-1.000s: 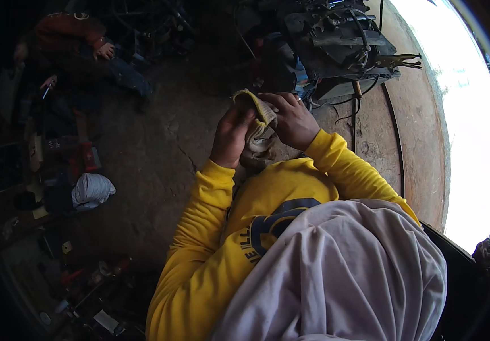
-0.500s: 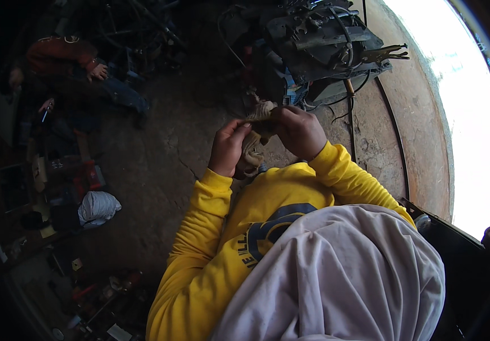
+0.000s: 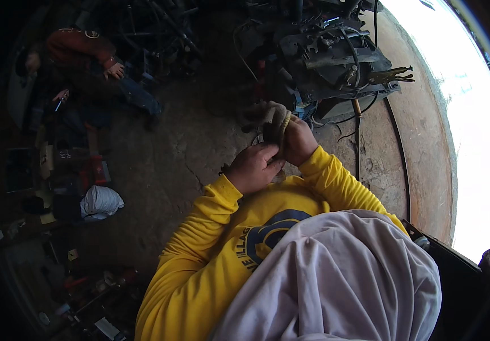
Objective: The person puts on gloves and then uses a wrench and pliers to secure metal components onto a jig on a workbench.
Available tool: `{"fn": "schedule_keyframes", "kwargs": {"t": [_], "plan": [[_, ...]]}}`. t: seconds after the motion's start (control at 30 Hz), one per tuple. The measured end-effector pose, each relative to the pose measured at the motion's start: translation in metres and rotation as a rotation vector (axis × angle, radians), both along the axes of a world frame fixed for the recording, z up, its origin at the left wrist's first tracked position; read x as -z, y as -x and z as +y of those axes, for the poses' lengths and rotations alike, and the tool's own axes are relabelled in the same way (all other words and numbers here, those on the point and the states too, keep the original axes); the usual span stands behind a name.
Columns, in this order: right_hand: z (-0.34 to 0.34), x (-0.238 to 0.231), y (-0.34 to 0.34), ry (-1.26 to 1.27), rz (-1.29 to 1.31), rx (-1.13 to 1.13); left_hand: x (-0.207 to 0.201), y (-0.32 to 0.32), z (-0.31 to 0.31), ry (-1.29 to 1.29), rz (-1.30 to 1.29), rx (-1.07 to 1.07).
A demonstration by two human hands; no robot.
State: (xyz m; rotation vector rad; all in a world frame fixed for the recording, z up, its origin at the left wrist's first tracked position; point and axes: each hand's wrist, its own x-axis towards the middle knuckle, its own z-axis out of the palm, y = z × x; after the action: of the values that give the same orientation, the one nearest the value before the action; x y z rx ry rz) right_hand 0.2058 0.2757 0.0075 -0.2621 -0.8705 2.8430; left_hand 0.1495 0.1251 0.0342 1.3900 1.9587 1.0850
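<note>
A grey knit work glove (image 3: 274, 120) with a yellowish cuff edge is up in front of my chest. My right hand (image 3: 300, 141) is at its cuff, and the fingers seem to go into the glove, so they are hidden. Just below and to the left, my left hand (image 3: 252, 169) is closed, thumb and fingers pinched together at the lower edge of the glove beside my right hand. The limp glove fingers point away to the left, dark and hard to make out.
Ahead stands a dark bench (image 3: 327, 57) loaded with tools, locking pliers (image 3: 391, 75) at its right end. Cables (image 3: 398, 133) run across the floor. A person in a red top (image 3: 80, 48) sits at the far left, near a white bundle (image 3: 102, 203) and cluttered tools.
The glove has turned from hanging between both hands to sitting at my right hand's fingers. My left hand has moved lower and to the right, close against the right.
</note>
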Motion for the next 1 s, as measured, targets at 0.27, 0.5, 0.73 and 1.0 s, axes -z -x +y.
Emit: {"fn": "schedule_keyframes", "kwargs": {"t": [0.27, 0.5, 0.73, 1.0], "plan": [[0.006, 0.019, 0.015, -0.242, 0.094, 0.228, -0.028, -0.005, 0.022, -0.163, 0.253, -0.077], [0.016, 0.012, 0.019, -0.693, 0.221, 0.128, -0.034, -0.019, 0.025, -0.253, 0.223, 0.003], [0.017, 0.023, 0.010, -0.376, 0.053, 0.099, -0.020, -0.014, 0.026, -0.201, 0.232, 0.021], [0.037, 0.023, 0.027, -0.702, 0.189, 0.211, -0.017, -0.016, 0.033, -0.056, 0.211, 0.093]]}}
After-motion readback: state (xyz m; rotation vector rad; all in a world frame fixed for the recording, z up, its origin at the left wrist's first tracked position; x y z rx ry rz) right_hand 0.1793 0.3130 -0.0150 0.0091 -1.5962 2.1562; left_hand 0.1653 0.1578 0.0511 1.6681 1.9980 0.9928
